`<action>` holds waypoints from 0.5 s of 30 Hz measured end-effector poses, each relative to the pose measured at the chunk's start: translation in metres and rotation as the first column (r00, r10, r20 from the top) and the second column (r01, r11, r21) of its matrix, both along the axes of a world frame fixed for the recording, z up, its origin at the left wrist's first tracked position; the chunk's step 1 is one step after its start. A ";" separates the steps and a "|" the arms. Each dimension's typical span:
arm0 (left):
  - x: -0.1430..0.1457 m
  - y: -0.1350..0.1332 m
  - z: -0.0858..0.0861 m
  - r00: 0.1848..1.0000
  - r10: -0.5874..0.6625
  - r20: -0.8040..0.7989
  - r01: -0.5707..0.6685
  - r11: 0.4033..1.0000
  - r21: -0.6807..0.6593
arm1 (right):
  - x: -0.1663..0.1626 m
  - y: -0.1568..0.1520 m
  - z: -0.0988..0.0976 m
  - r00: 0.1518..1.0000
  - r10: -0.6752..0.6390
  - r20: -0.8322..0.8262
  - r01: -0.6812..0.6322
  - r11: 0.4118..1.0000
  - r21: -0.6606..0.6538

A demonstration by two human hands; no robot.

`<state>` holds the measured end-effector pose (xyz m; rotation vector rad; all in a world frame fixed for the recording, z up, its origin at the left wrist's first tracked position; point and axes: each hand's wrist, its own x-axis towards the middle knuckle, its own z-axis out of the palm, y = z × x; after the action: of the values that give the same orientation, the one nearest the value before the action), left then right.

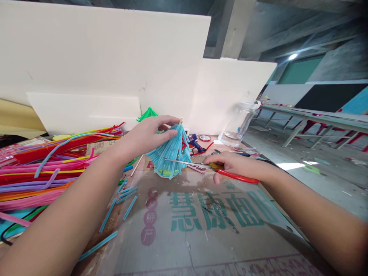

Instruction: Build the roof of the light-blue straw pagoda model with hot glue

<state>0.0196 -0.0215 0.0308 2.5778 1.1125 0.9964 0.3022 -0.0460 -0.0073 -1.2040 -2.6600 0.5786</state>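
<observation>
Cardboard-covered table [201,230] lay mostly bare toward its near edge; pipe cleaners [43,168] crowded the left. Left hand [149,134] gripped the blue umbrella [171,153] top at table centre. Right hand [230,165] clasped red-handled scissors [207,166], blades touching its fringe

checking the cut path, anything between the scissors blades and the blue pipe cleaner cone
Nothing visible does. The scissors in the right hand already reach the blue cone, which the left hand steadies from above.
</observation>
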 end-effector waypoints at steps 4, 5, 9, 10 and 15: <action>-0.001 0.002 -0.001 1.000 0.000 0.006 0.000 1.000 -0.015 | -0.003 -0.001 0.000 1.000 0.003 -0.022 -0.003 1.000 -0.011; -0.001 0.002 -0.001 1.000 0.002 0.009 -0.001 1.000 -0.019 | -0.004 -0.001 -0.001 1.000 0.006 -0.026 -0.006 1.000 -0.011; -0.002 0.005 -0.002 1.000 0.010 0.023 -0.009 0.999 -0.031 | -0.004 0.000 -0.002 0.999 0.046 -0.002 -0.046 0.999 -0.010; -0.002 0.006 -0.003 1.000 0.011 0.025 -0.011 0.999 -0.031 | -0.003 0.001 -0.002 0.998 0.057 0.003 -0.057 0.998 -0.008; -0.004 0.011 -0.003 0.999 0.033 0.033 -0.031 0.999 -0.038 | -0.004 -0.002 0.000 0.995 0.087 0.050 -0.084 0.995 -0.059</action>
<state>0.0155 -0.0105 0.0274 2.5119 1.1563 1.0124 0.2985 -0.0479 -0.0077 -1.1391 -2.7692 0.6485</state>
